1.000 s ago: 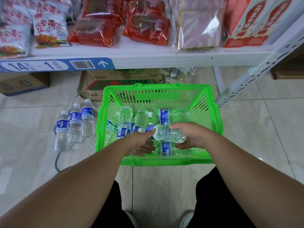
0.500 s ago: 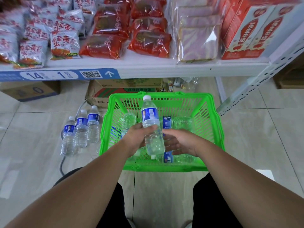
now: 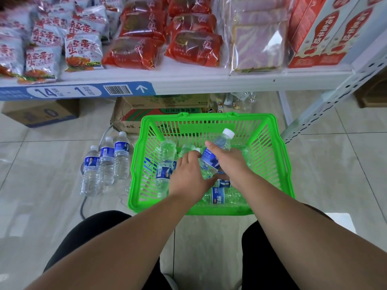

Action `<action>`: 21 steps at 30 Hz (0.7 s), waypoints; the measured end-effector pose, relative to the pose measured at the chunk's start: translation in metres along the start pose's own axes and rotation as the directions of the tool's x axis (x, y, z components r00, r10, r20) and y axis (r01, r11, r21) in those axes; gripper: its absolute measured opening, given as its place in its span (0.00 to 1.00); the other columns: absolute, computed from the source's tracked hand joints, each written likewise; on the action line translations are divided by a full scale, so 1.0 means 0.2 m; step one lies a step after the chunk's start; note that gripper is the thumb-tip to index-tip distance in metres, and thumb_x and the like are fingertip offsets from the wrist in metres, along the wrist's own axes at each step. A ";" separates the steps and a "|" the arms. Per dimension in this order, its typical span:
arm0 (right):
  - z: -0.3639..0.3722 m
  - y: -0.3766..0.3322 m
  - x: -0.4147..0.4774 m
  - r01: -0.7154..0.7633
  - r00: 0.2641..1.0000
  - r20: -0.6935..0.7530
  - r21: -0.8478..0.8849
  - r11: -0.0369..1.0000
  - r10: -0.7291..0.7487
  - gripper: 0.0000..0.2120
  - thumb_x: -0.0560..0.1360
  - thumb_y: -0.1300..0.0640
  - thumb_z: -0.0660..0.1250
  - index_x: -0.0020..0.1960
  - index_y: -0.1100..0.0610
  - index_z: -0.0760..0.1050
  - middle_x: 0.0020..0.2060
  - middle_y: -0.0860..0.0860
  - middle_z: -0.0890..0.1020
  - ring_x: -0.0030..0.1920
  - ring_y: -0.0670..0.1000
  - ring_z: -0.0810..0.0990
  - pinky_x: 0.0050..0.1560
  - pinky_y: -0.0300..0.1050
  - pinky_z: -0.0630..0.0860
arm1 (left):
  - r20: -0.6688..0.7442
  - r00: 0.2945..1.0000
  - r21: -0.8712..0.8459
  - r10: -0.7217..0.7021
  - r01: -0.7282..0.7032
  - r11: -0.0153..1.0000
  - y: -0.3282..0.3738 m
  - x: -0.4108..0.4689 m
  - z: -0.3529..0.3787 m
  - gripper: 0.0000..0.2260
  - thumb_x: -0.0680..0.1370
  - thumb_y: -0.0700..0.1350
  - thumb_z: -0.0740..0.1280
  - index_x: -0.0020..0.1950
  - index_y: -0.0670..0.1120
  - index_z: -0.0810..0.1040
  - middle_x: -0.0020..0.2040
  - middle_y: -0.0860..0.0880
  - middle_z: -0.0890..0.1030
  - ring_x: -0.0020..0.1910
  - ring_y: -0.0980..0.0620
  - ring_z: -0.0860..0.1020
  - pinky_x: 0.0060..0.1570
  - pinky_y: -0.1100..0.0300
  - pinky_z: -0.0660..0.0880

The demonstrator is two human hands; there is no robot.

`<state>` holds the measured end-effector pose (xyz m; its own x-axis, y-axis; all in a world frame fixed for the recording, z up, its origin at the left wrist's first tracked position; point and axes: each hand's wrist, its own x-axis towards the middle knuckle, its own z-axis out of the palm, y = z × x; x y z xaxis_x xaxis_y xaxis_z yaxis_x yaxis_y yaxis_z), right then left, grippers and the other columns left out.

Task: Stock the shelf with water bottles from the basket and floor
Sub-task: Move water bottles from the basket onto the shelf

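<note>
- Pale tiled floor (image 3: pixel 41 164) under a white shelf (image 3: pixel 209 85); the shelf deck at 12 o'clock carries snack bags (image 3: pixel 83 49), red packs (image 3: pixel 134 53) and red cartons (image 3: pixel 318 34). No water is on it in view.
- Change: half a second ago the left hand held a water bottle (image 3: pixel 210 162) upright above the basket, with the right hand cupped below. Now the right hand (image 3: pixel 232 162) has that bottle, thumb and fingers wrapped round its labelled middle. It is tilted with its cap toward 1 o'clock, above the basket centre.
- Left hand (image 3: pixel 186 178) has let go and dropped back among the bottles, fingers spread downward. A white cap shows by the fingertips; I cannot tell whether they have closed on anything.
- Reading: a hand-to-hand pass. It probably frees the left hand for a second pick, so two bottles go up in one trip. Shelving itself is not yet begun.
- Green basket (image 3: pixel 188 118) sits on the floor at centre and holds several loose bottles (image 3: pixel 166 162). Some lean at its 9 o'clock side and others lie flat toward 6 o'clock. The exact count is hidden by the hands.
- Floor stock: three bottles (image 3: pixel 105 164) stand upright in a row just beside the basket at 9 o'clock, untouched.
- Cardboard box (image 3: pixel 146 114) sits under the shelf at the basket's 11 o'clock; its contents are not visible.
</note>
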<state>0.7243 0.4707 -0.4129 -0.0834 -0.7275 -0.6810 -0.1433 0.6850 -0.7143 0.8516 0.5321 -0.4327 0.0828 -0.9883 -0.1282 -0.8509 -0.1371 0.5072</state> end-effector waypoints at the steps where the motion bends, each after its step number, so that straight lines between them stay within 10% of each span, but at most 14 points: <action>1: 0.00 -0.01 0.00 0.011 1.000 -0.011 0.010 1.000 -0.011 0.34 0.64 0.31 0.77 0.56 0.56 0.78 0.46 0.55 0.86 0.41 0.53 0.86 0.34 0.45 0.82 | -0.003 1.000 -0.011 0.014 -0.014 1.000 0.00 0.00 0.00 0.36 0.69 0.63 0.76 0.69 0.49 0.65 0.66 0.50 0.73 0.66 0.48 0.71 0.61 0.50 0.74; 8: -0.14 -0.10 0.01 0.176 0.969 0.179 -0.031 0.984 -0.168 0.36 0.62 0.35 0.79 0.62 0.56 0.78 0.51 0.53 0.87 0.54 0.59 0.86 0.56 0.55 0.81 | 0.324 0.942 -0.450 -0.082 0.230 0.863 -0.04 0.10 -0.10 0.35 0.67 0.64 0.76 0.68 0.52 0.71 0.53 0.58 0.75 0.52 0.56 0.76 0.48 0.61 0.73; 13: -0.25 -0.14 0.02 0.107 0.921 0.338 0.265 0.958 -0.196 0.29 0.68 0.46 0.75 0.65 0.59 0.77 0.53 0.56 0.85 0.56 0.59 0.83 0.62 0.59 0.77 | 0.664 0.745 -0.523 0.061 0.405 0.750 -0.08 0.13 -0.17 0.34 0.63 0.68 0.76 0.65 0.55 0.79 0.59 0.54 0.85 0.59 0.52 0.83 0.64 0.51 0.74; 21: -0.24 -0.25 -0.10 0.055 0.892 0.385 0.430 0.901 -0.238 0.23 0.69 0.51 0.78 0.61 0.57 0.80 0.49 0.55 0.87 0.51 0.56 0.85 0.64 0.64 0.78 | 0.575 0.817 -0.610 0.045 0.392 0.689 0.06 0.09 -0.23 0.31 0.61 0.58 0.82 0.59 0.45 0.80 0.49 0.50 0.88 0.50 0.50 0.87 0.61 0.45 0.80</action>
<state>0.6848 0.4500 -0.3559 0.3391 -0.7974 -0.4992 0.2906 0.5934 -0.7506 0.8663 0.5098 -0.3895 -0.2695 -0.7747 -0.5720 -0.2370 -0.5224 0.8191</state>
